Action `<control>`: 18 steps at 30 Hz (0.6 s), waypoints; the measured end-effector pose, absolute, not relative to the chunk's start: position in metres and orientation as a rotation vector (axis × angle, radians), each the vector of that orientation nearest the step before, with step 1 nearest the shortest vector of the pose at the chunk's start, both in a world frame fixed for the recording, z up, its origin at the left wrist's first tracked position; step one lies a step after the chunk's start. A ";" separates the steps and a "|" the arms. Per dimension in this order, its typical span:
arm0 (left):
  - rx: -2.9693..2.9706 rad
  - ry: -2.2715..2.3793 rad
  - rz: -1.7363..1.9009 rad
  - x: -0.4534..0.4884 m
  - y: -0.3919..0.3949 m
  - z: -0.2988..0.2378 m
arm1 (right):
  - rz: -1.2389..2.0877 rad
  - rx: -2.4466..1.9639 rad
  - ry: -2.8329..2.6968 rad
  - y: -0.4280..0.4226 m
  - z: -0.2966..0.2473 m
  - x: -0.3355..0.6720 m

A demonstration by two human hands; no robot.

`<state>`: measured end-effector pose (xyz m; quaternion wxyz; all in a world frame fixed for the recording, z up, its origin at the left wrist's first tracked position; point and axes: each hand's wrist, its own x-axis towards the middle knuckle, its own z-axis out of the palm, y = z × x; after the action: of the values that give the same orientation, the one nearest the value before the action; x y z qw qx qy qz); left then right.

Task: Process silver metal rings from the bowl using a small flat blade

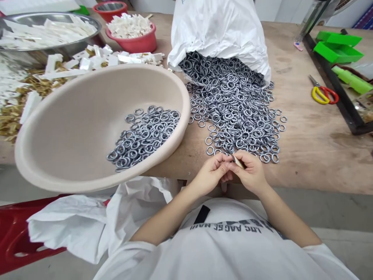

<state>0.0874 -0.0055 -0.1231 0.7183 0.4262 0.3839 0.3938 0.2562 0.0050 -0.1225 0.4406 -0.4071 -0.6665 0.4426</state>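
Item: right hand (pixel 250 174), narrow, closed on a small flat pale strip (pixel 238 161) of material too small to tell, held just above the front edge of a wooden workbench (pixel 309 155). Item: left hand (pixel 209 174), also narrow, its fingertips meeting the right hand's beside the strip; whether it gripped the strip could not be told. Item: grey metal rings (pixel 230 105), a loose heap just beyond the hands, spilled from a white woven sack (pixel 218 31) lying on its side. Item: beige basin (pixel 72 128), tilted at the bench edge left of the hands, a smaller batch of rings (pixel 142 136) in its bottom. Also present: steel basin (pixel 99 27) and red plastic tub (pixel 131 44), both holding white pieces; yellow-and-red scissors (pixel 323 93) at right, well apart from the hands
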 end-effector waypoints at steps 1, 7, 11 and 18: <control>0.937 0.844 0.858 0.088 -0.006 -0.124 | 1.108 -1.020 -1.650 0.006 -0.121 0.255; 0.866 0.834 0.897 0.089 -0.007 -0.127 | 1.239 -1.090 -1.434 0.016 -0.123 0.248; 0.834 0.816 0.953 0.088 -0.006 -0.128 | 1.153 -1.042 -1.554 0.011 -0.121 0.253; 0.764 0.853 0.989 0.088 -0.009 -0.132 | 0.539 -1.037 -2.086 -0.005 -0.120 0.263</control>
<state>0.0875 -0.0085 -0.1321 0.7272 0.3465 0.3870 0.4488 0.2627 -0.0054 -0.1202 0.3664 -0.4035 -0.8117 0.2098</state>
